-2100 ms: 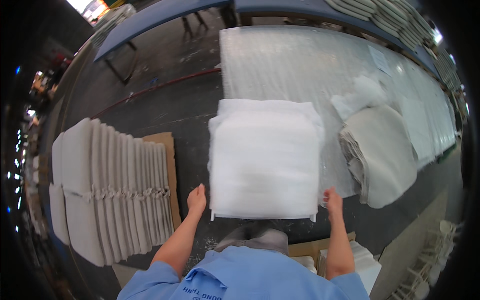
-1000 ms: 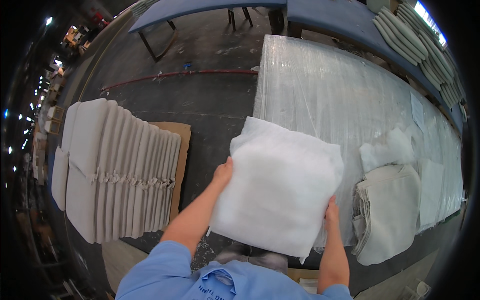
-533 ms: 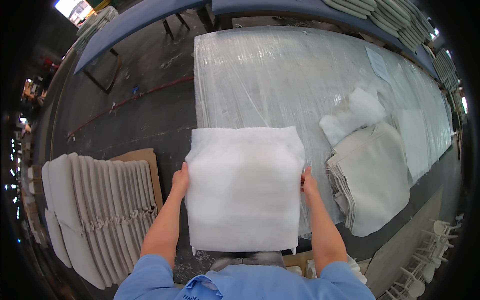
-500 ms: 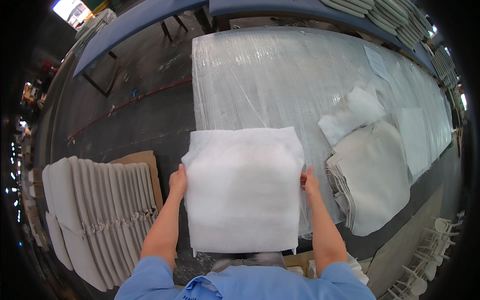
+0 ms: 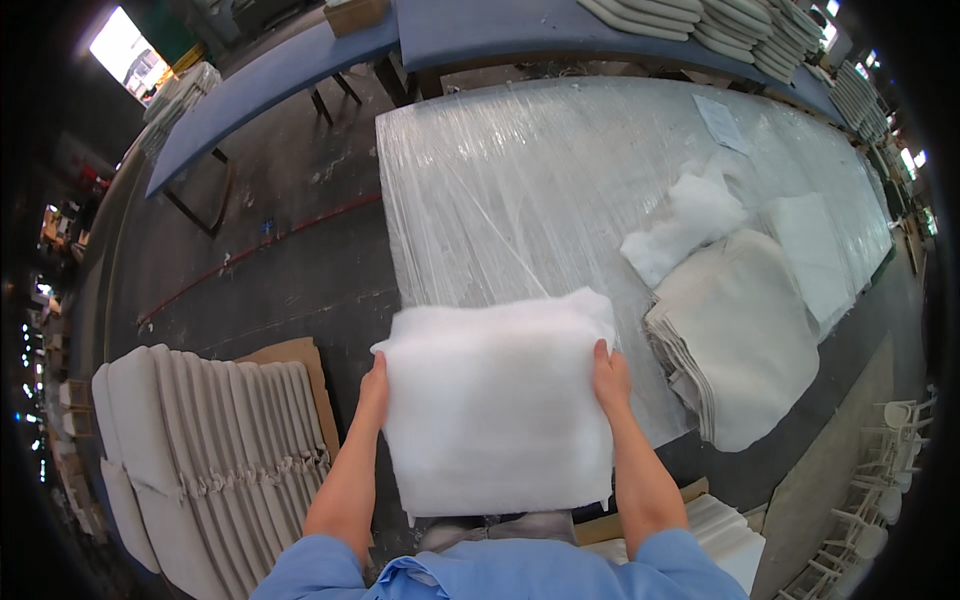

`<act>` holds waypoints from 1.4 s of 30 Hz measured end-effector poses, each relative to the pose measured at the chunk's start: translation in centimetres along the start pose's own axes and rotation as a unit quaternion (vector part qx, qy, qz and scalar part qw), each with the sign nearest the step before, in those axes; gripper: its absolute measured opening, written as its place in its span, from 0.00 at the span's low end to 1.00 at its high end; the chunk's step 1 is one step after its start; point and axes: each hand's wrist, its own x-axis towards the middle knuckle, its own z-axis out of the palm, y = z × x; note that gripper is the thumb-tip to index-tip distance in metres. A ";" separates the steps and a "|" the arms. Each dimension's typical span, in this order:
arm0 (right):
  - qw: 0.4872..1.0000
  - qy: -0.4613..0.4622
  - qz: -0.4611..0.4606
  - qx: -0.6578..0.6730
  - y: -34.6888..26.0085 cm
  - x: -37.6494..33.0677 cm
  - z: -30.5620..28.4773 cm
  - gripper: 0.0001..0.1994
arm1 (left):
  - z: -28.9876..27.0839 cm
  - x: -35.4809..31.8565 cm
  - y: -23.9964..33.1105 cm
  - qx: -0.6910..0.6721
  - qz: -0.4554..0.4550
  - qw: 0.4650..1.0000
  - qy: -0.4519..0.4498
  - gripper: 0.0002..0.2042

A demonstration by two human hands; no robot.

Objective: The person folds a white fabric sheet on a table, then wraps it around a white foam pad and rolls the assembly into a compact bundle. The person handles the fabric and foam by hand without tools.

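Note:
A squarish cushion panel draped in fluffy white wadding [image 5: 500,420] is in front of my body, above my lap. My left hand [image 5: 373,392] is closed around its left edge near the upper corner. At the opposite edge my right hand [image 5: 610,378] grips the wadding with the thumb up. Two short pale prongs poke out below the bottom corners. What lies under the wadding is hidden.
A row of beige cushions [image 5: 215,430] stands at left against cardboard [image 5: 300,352]. Ahead lies a plastic-wrapped slab [image 5: 500,190] bearing a stack of beige fabric pieces [image 5: 740,340] and loose wadding [image 5: 690,220]. White folded sheets [image 5: 715,540] lie at lower right; blue tables [image 5: 270,85] stand beyond.
My hands have slid up along the panel's sides and now grip it closer to its upper corners. The panel's top edge has tipped and sits lower in view.

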 end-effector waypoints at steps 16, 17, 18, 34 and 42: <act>0.867 0.246 -0.145 0.408 -5.7 -21.3 -13.9 0.34 | -4.5 -17.2 9.5 -0.099 0.374 0.885 -0.260 0.26; 0.835 0.283 -0.170 0.441 -6.3 -21.8 -14.0 0.34 | -4.6 -18.1 10.4 -0.102 0.396 0.870 -0.275 0.26; 0.803 0.313 -0.171 0.477 -6.1 -22.1 -13.8 0.34 | -4.8 -18.2 10.3 -0.103 0.400 0.864 -0.287 0.25; 0.840 0.323 -0.058 0.432 0.4 -25.9 -15.2 0.33 | -3.7 -16.0 7.2 -0.012 0.389 0.852 -0.350 0.23; 0.873 0.308 -0.377 -0.018 -19.7 -30.0 -20.0 0.41 | -5.7 -15.6 6.7 -0.011 0.434 0.852 -0.294 0.20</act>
